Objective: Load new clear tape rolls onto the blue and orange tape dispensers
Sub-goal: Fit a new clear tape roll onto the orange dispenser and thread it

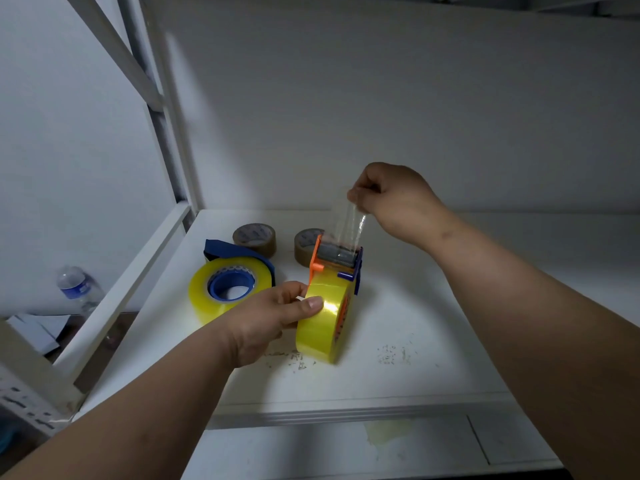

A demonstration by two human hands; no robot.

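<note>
A white worktop (398,306) carries a blue dispenser (239,254) lying flat with a clear roll (207,296) on it, and just right of it an orange dispenser (334,261) standing upright with its own roll (322,327). The left hand (273,317) is closed around that upright roll's edge, thumb on the tape face. The right hand (391,199) pinches the tape strip (349,223) drawn up from the orange dispenser's head; two brown rolls (255,237) sit behind.

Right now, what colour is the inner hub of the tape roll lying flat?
Blue, seen in the head view.
</note>
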